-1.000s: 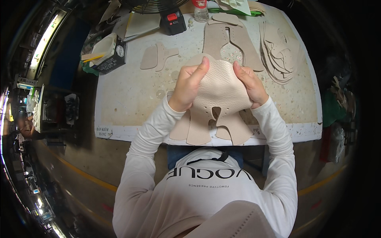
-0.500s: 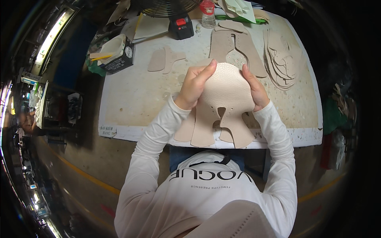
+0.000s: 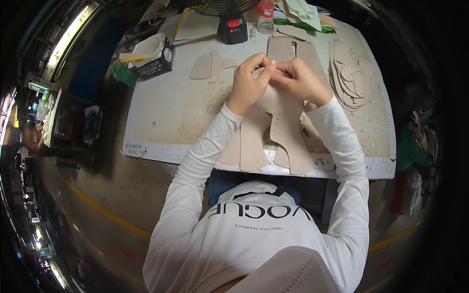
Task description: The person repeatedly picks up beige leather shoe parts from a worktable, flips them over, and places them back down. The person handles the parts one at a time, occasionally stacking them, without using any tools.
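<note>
A beige, pebble-grained leather shoe upper with punched holes and two split lower flaps lies toward the table's near edge. At its far rounded end, my left hand is closed, thumb and fingers pinching the leather edge. My right hand pinches the same edge, and the fingertips of both hands meet there. The hands hide most of that end. Part of another beige leather piece shows under the upper's left flap. Just beyond my hands lies a further stack of cut uppers.
Loose leather strips lie at the right, two small leather pieces at the left. A black box holds a white container and a yellow tool. A fan with a black battery base and a plastic bottle stand at the back.
My hands have come together from the two sides of the upper's rounded end to its far edge, now pinching it. The rounded end has gone from raised to lower and mostly covered.
</note>
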Demonstrator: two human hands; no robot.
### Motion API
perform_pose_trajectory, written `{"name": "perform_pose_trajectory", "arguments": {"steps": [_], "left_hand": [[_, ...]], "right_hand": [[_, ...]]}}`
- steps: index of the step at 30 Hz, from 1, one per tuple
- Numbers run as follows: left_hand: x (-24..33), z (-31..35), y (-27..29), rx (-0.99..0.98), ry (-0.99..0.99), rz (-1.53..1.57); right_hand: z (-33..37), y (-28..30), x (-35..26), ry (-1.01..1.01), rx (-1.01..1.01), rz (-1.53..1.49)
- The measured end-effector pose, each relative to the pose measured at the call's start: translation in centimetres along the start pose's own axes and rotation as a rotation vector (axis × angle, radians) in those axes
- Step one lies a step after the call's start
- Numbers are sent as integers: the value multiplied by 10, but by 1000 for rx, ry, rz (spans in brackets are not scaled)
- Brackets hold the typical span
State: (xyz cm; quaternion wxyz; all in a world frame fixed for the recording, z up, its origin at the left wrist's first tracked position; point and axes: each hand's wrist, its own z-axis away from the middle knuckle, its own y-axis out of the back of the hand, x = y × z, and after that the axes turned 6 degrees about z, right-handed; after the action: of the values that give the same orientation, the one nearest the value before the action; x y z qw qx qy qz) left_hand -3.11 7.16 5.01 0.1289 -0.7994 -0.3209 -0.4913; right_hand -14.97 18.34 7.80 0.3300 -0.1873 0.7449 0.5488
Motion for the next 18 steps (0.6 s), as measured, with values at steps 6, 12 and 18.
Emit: {"name": "perform_pose_trajectory", "arguments": {"steps": [6, 12, 18], "left_hand": [[-19, -3, 3, 118, 44, 34], [-30, -7, 12, 286, -18, -99], [-40, -9, 21, 355, -43, -167]], "right_hand": [[-13, -16, 15, -103, -85, -253], [-4, -34, 17, -123, -160, -568], [15, -47, 12, -207, -217, -602]]}}
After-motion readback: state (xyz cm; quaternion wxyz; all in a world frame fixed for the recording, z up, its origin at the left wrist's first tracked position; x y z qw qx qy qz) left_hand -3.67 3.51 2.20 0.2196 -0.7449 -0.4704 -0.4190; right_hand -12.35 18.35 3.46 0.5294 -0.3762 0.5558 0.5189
